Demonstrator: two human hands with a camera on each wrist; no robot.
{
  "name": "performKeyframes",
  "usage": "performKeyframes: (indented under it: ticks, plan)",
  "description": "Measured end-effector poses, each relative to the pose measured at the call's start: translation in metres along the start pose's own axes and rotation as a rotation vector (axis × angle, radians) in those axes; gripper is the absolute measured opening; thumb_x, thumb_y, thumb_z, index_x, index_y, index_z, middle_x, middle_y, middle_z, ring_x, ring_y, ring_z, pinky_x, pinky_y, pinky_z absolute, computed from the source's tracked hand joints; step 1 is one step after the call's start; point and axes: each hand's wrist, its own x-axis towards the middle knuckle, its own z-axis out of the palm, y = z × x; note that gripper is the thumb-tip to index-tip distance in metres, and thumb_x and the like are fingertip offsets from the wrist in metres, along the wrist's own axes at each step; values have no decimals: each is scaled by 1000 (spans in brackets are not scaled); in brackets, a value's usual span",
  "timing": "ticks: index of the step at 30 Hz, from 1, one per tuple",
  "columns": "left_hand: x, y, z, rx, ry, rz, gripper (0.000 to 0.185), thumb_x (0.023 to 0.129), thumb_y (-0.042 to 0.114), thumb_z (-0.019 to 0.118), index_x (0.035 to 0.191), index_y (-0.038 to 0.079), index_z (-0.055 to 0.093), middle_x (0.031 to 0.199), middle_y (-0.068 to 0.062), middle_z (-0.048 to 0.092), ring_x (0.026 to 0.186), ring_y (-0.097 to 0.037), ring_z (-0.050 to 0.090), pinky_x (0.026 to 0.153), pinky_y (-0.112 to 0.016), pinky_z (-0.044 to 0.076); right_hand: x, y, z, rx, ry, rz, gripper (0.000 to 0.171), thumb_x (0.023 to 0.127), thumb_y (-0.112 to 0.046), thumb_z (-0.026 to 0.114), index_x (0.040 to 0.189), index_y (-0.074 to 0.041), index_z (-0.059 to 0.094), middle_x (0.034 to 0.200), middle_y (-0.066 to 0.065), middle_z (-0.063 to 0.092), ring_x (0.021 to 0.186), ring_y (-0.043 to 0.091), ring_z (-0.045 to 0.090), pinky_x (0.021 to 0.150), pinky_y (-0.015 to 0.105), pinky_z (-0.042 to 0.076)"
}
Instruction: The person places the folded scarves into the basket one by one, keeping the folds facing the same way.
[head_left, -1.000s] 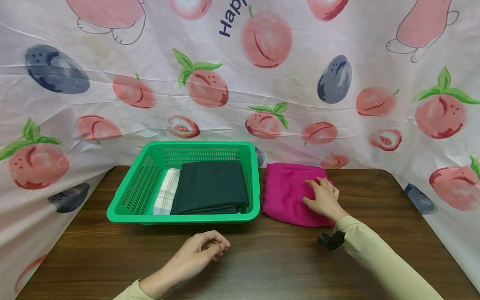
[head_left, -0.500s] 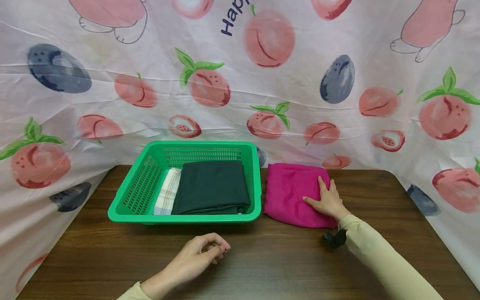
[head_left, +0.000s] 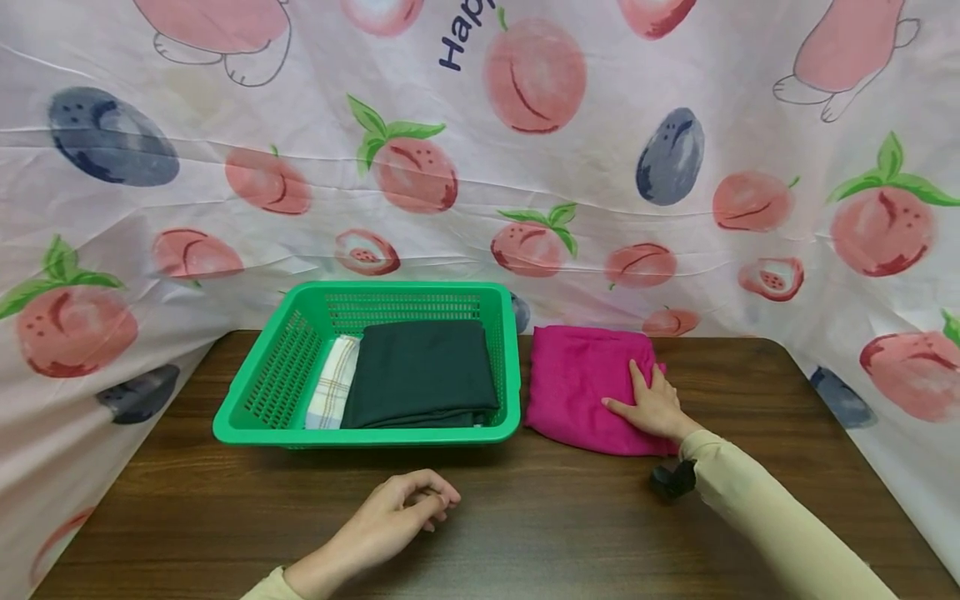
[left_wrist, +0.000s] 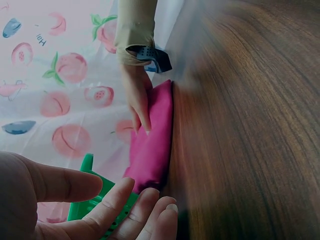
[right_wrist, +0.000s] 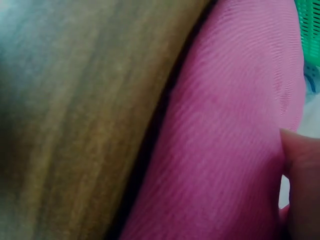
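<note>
A folded magenta cloth [head_left: 581, 387] lies on the table just right of the basket. My right hand [head_left: 654, 408] rests on its right part, fingers spread and thumb pointing left. Close up in the right wrist view, the thumb touches the magenta cloth [right_wrist: 225, 130]. My left hand [head_left: 397, 510] holds nothing and stays in front of the basket, its fingers loosely bent. In the left wrist view, the fingers of the left hand [left_wrist: 100, 205] overlap the near end of the cloth and the basket.
A green plastic basket [head_left: 367, 436] stands at the table's back left. Inside lie a folded dark green cloth [head_left: 423, 371] and a white checked cloth [head_left: 330, 387]. A fruit-printed curtain [head_left: 465, 167] hangs behind the brown wooden table [head_left: 525, 533].
My right hand has shifted slightly right across the magenta cloth and settled onto it, fingers spreading. My left hand has stayed nearly still.
</note>
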Motion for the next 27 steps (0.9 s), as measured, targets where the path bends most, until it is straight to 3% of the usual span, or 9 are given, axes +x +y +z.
performKeyframes:
  ticks: [9,27]
  plan:
    - [0,-7,1,-24,-12,-10,21,96,10,52,104,-5,63,95,-11,66,84,-20,61,69,-34,55,-10,0,5,8,6,-29,87,91,-37,59,146,14,15,143,46,6,131,65,9,107,70,13]
    - [2,-11,6,-10,-5,-11,20,95,9,52,103,-5,64,93,-10,66,82,-19,61,67,-33,55,-56,-3,21,45,33,-123,86,89,-36,65,145,12,21,143,42,13,131,63,14,101,72,25]
